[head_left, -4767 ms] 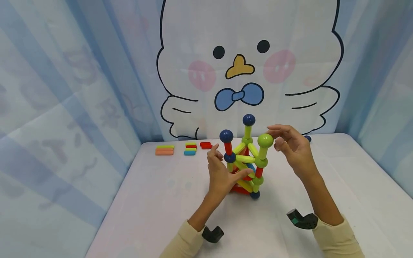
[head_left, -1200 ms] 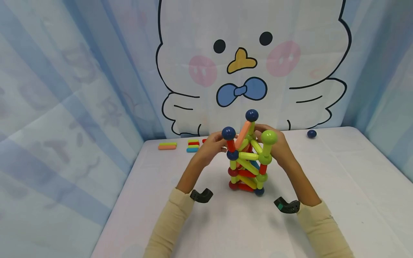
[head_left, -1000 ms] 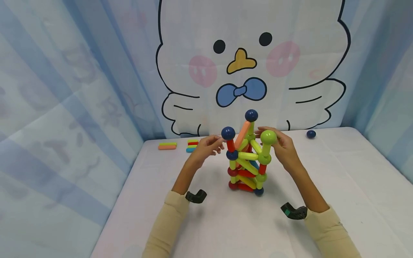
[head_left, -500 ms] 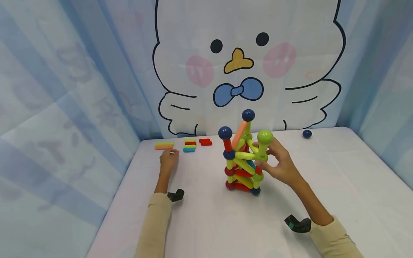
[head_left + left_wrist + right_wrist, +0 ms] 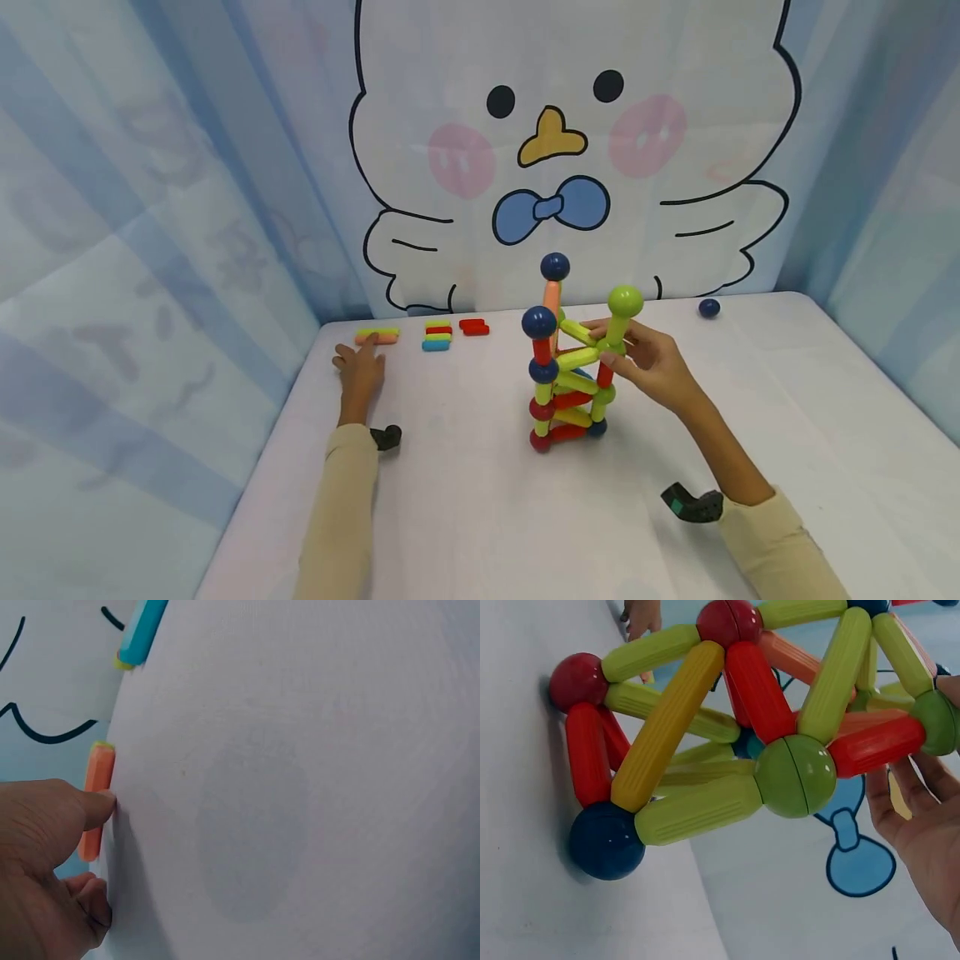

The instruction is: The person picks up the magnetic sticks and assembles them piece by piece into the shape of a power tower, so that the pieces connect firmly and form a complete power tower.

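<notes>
A tower of magnetic rods and balls [image 5: 576, 398] stands upright on the table, with long balled uprights at its top. My right hand [image 5: 651, 367] holds it at the upper right, thumb and fingers around a green ball joint; the right wrist view shows this hand [image 5: 922, 825] at the image edge, its grip partly cut off. Far left, my left hand [image 5: 360, 375] reaches to an orange rod [image 5: 386, 339] beside a yellow-green rod [image 5: 382, 332]. In the left wrist view one digit touches the orange rod [image 5: 99, 771], while other fingers bend below it.
Yellow-green, red and blue rods [image 5: 436, 345] lie stacked side by side near the back edge. Two short red rods [image 5: 474, 327] lie to their right. A loose dark blue ball [image 5: 708, 308] sits at the back right. A printed curtain [image 5: 555, 275] hangs behind the table.
An orange rod was added at the tower's top. My left hand has left the tower for the rods at far left. My right hand has taken hold of the tower, which has turned.
</notes>
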Action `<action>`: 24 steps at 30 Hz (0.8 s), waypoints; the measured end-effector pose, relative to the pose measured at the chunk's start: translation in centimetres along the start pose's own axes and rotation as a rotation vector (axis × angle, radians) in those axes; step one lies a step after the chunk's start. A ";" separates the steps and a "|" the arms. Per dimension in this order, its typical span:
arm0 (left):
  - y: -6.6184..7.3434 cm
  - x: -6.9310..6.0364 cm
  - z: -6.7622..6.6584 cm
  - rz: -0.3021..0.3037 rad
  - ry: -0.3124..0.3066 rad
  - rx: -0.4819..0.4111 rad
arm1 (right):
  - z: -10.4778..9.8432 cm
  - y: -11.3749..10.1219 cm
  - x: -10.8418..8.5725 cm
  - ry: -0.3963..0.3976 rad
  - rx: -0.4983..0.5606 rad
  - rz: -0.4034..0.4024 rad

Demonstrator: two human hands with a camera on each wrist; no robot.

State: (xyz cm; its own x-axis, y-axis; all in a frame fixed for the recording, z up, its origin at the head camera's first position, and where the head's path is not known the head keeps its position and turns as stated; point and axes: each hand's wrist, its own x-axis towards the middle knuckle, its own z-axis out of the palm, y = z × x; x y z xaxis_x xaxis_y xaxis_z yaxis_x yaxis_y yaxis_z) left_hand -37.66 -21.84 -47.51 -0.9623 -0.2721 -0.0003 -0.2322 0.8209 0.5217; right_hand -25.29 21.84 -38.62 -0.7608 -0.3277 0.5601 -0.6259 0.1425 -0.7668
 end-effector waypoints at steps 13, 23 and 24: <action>0.8 -0.7 -0.6 0.021 0.030 0.235 | -2.0 2.3 1.7 -0.260 0.297 0.114; 4.4 -3.5 -0.7 -0.043 -0.228 0.201 | -1.1 3.5 2.5 0.061 0.186 0.375; 5.0 -4.0 -0.8 -0.037 -0.286 0.190 | -0.8 3.6 2.6 0.092 0.185 0.402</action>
State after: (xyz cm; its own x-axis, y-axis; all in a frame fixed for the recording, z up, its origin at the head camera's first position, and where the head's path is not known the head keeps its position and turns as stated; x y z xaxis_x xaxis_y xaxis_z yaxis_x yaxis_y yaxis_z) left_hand -34.89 -17.06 -44.17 -0.9473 -0.1732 -0.2695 -0.2637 0.8993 0.3488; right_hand -29.64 22.24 -39.72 -0.9546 -0.1945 0.2256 -0.2428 0.0691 -0.9676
